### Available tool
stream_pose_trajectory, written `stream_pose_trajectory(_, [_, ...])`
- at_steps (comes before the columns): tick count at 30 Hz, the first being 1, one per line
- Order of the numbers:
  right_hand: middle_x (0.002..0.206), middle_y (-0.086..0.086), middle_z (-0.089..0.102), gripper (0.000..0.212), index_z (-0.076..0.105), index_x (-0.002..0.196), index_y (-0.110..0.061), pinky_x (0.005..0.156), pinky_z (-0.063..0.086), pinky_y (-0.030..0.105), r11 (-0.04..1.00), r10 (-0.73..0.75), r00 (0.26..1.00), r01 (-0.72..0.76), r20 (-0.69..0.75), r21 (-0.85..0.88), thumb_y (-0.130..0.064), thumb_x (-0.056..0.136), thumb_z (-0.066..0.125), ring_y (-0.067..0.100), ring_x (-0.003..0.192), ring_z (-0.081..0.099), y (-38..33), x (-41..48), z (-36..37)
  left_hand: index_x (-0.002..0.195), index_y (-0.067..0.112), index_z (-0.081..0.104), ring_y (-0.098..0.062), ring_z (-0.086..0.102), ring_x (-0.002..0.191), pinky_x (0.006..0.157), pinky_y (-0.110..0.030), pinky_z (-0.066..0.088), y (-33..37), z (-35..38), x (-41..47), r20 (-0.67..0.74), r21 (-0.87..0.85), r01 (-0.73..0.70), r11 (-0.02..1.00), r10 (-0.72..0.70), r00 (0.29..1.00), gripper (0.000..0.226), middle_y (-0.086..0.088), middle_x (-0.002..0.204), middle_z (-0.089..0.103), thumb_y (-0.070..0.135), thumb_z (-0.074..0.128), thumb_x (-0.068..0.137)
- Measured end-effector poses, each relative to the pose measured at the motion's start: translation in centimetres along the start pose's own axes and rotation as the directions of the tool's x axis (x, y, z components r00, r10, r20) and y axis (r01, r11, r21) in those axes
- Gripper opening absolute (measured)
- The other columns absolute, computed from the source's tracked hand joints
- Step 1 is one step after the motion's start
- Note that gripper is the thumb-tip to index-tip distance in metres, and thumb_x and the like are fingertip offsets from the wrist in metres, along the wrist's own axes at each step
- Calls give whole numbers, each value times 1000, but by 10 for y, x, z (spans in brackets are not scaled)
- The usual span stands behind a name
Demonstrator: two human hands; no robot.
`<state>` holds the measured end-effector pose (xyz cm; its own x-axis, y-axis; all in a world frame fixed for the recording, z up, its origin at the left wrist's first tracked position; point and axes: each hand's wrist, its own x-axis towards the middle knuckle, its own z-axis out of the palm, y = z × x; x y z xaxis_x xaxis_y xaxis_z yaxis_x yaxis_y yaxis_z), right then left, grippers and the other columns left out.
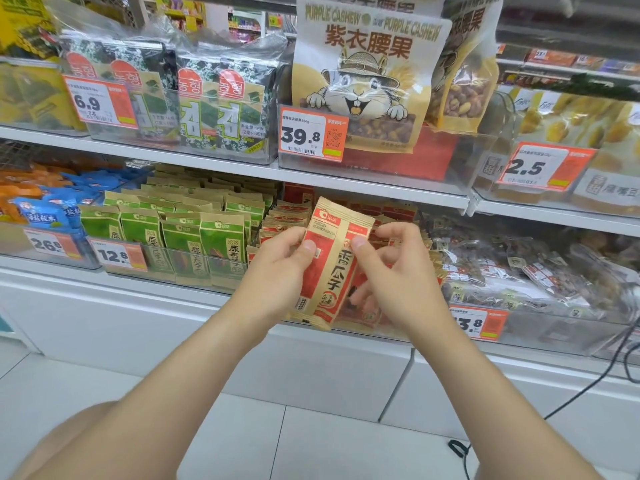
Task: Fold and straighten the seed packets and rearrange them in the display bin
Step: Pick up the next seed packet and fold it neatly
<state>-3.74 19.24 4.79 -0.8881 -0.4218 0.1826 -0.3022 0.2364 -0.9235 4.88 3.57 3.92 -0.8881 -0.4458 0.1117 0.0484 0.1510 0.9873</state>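
A red and tan seed packet stands upright in front of the clear display bin on the lower shelf. My left hand grips its left edge, thumb on the front. My right hand pinches its right edge, thumb on the front and fingers curled behind. More red packets of the same kind stand in rows in the bin behind it, partly hidden by my hands.
Green seed packets fill the bin to the left, blue snack bags beyond them. Clear bags of nuts lie to the right. The upper shelf holds seaweed packs and a cashew bag. A black cable hangs at right.
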Motion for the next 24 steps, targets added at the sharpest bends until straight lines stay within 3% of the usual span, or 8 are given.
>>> stream_pose_trajectory(4, [93,3,82,14,70,112,-14,51,53,31,994,58,990,-69,131,81,-25,109,62,20,64,69,-4,1,-4,115,26,72,-13,77,86,67,-27,56,3,4,-3,-68,20,52,998,-51,996,29,4,96,81,22,44,114])
stream_pose_trajectory(7, [88,6,82,15,72,103,-8,56,57,33,995,63,988,-74,139,74,-21,107,66,21,65,71,-4,1,-2,123,35,56,-8,74,90,73,-32,61,-4,2,0,-166,159,-105,982,131,977,21,9,106,73,24,61,106])
stream_pose_trajectory(11, [74,13,78,13,73,94,-9,55,58,34,997,69,986,-71,153,9,-17,104,68,28,63,76,-2,0,2,106,39,57,-3,70,89,75,-34,61,-11,-1,-1,-79,479,-258,839,334,939,23,18,107,70,40,77,93])
stream_pose_trajectory(16, [70,18,77,20,72,93,0,60,60,42,983,158,959,-131,234,-128,-12,101,58,35,65,77,-2,0,2,102,36,60,6,67,84,66,-21,54,-15,-5,-1,42,575,-220,788,241,970,23,22,98,69,43,79,92])
stream_pose_trajectory(20, [68,23,75,26,72,97,6,62,61,44,961,227,932,-167,283,-222,-16,99,58,37,65,78,0,-3,7,89,33,59,-2,66,66,59,-29,54,-17,-7,-5,104,685,-208,698,189,976,17,14,79,70,47,69,91])
stream_pose_trajectory(24, [76,25,76,26,72,97,5,62,61,41,965,222,924,-163,311,-204,-18,100,59,33,66,79,0,-2,9,82,31,58,-7,64,66,59,-34,51,-20,-5,-7,96,736,-232,636,241,966,17,13,70,66,44,59,93])
